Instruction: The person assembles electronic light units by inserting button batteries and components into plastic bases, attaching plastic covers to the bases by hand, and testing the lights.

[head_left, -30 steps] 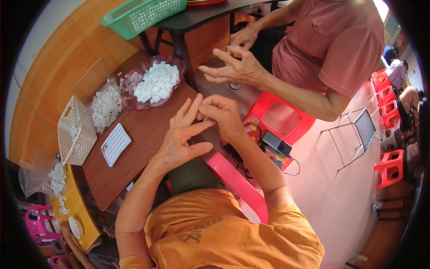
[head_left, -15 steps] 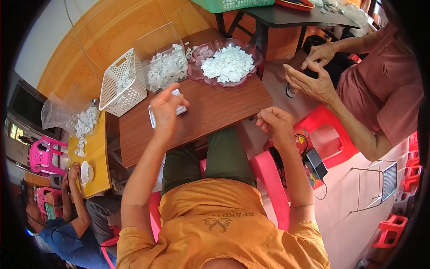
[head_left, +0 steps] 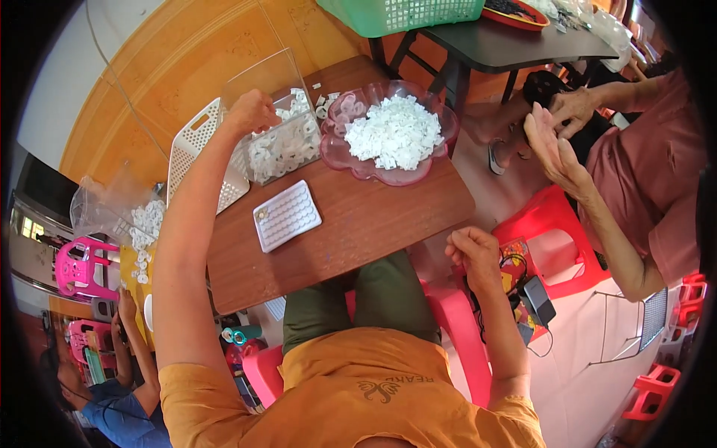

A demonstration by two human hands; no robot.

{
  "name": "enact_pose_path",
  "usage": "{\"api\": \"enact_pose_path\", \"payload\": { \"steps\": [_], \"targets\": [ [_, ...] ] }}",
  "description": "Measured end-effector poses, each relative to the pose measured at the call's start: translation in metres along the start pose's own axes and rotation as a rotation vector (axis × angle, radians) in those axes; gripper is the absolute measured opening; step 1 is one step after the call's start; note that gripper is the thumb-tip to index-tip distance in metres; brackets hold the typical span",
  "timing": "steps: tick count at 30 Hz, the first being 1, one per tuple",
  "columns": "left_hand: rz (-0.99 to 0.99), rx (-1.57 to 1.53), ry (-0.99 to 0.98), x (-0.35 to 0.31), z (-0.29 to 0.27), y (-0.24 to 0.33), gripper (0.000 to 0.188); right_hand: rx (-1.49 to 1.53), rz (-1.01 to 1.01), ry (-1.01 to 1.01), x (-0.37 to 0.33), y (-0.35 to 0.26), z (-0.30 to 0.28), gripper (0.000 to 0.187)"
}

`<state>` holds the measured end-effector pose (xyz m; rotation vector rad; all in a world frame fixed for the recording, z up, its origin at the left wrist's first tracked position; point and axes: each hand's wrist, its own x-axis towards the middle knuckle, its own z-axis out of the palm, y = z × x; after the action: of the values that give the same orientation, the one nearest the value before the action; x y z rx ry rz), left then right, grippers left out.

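My left hand (head_left: 254, 112) reaches over a clear plastic box (head_left: 287, 166) filled with small white plastic pieces (head_left: 282, 149). Its fingers curl inward at the box's opening, and whatever they hold is hidden. My right hand (head_left: 474, 257) hovers past the table's right front edge, fingers bent together, with any content out of sight. Between the hands, a white tray with rows of small hollows (head_left: 287, 215) lies on the brown table (head_left: 358, 224). A pink translucent scalloped dish (head_left: 336, 153) bears a heap of small whitish pieces (head_left: 396, 131).
A white perforated basket (head_left: 233, 190) stands left of the clear box. At right, a person in a dark red shirt (head_left: 635, 149) sits near a red stool (head_left: 590, 276). Another person in blue (head_left: 123, 407) works at a yellow table (head_left: 142, 272) on the left. A green basket (head_left: 403, 16) sits behind.
My left hand has moved from above the tray up to the clear box, its fingers now curled, and the tray is uncovered. The whole view has shifted. My right hand stays beside the table.
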<state>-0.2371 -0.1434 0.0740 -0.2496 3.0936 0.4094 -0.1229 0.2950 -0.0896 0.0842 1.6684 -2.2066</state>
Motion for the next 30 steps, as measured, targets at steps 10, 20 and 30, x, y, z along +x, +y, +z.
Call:
{"api": "enact_pose_path", "payload": {
  "steps": [10,20,30],
  "targets": [
    [0.137,0.126,-0.308,0.04,0.04,-0.026,0.009,0.002,0.02,0.022,0.016,-0.003,0.013,0.015],
    [0.106,-0.006,-0.419,0.049,0.05,-0.038,0.005,-0.001,0.002,-0.01,0.01,-0.008,0.021,0.015],
    [0.034,-0.475,-0.035,-0.008,-0.035,0.009,0.005,-0.034,-0.137,-0.085,0.007,-0.027,0.038,0.012]
  ]
}}
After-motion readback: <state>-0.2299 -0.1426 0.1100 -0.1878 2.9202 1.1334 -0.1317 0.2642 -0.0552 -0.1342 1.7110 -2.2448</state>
